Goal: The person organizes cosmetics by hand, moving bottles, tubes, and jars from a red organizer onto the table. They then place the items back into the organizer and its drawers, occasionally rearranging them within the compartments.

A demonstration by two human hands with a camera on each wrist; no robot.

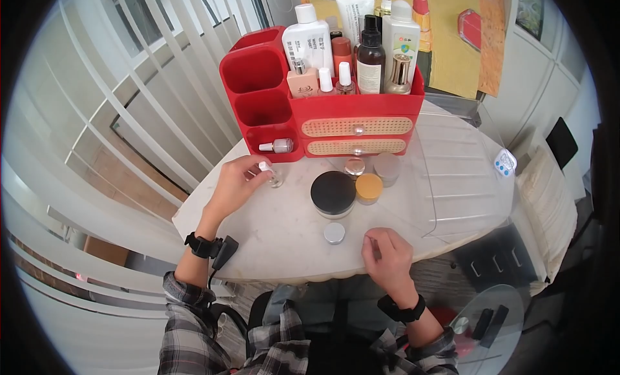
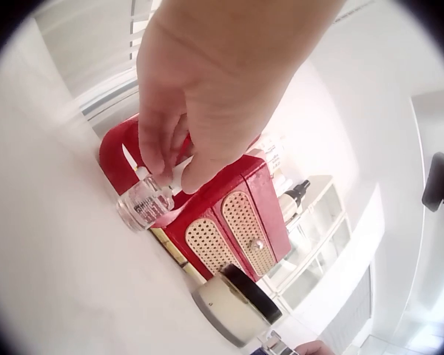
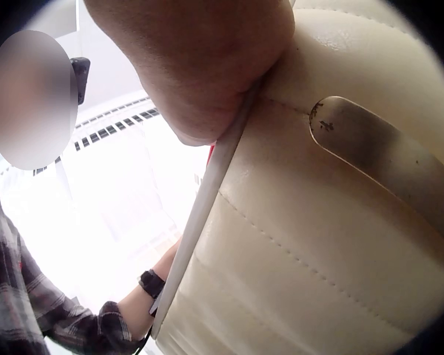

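At the left of the table (image 1: 258, 246), my left hand (image 1: 234, 186) pinches the white cap of a small clear nail polish bottle (image 1: 276, 178) between thumb and fingers. The left wrist view shows that bottle's glass body tilted close over the tabletop, with dark print on its side. My right hand (image 1: 389, 257) rests at the table's front edge, fingers loosely curled and holding nothing. Between the hands stand a black-lidded jar (image 1: 333, 193), a yellow-lidded jar (image 1: 369, 188) and a small silver-lidded jar (image 1: 334, 233).
A red organizer (image 1: 358, 107) with two woven-front drawers stands at the back, full of bottles and tubes. Another nail polish bottle (image 1: 278, 145) lies in its lowest left compartment. Two more small jars sit before the drawers. A clear plastic sheet (image 1: 462, 187) covers the table's right side.
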